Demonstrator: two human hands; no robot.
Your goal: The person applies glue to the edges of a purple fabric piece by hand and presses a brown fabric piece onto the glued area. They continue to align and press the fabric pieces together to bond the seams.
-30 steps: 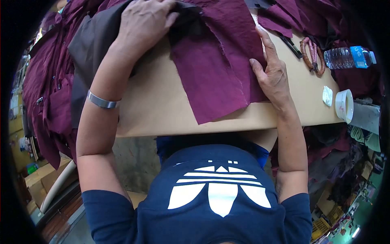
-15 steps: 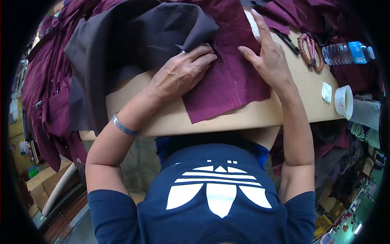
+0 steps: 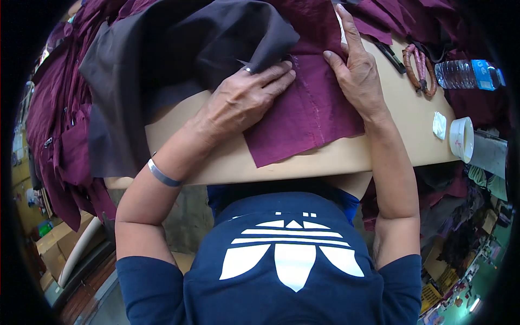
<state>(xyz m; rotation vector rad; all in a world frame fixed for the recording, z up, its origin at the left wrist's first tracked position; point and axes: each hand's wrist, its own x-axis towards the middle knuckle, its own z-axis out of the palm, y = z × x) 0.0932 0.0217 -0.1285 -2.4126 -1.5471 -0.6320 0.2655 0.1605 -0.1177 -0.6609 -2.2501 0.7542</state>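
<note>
- Cloth in maroon (image 3: 313, 105) is spread twelve o'clock from the shirt (image 3: 292, 257)
- Dark fabric (image 3: 216, 40), at eleven, is touched by the curled left hand (image 3: 244, 97); grip hidden
- Maroon edge is met at one by the loosely open right hand (image 3: 361, 78)

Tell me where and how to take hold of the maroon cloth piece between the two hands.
Pinch the maroon cloth piece at its near left corner, coming from the person's side of the table. That corner tapers to a free point, clear of the left hand and right hand, and should lift most easily there.
</note>
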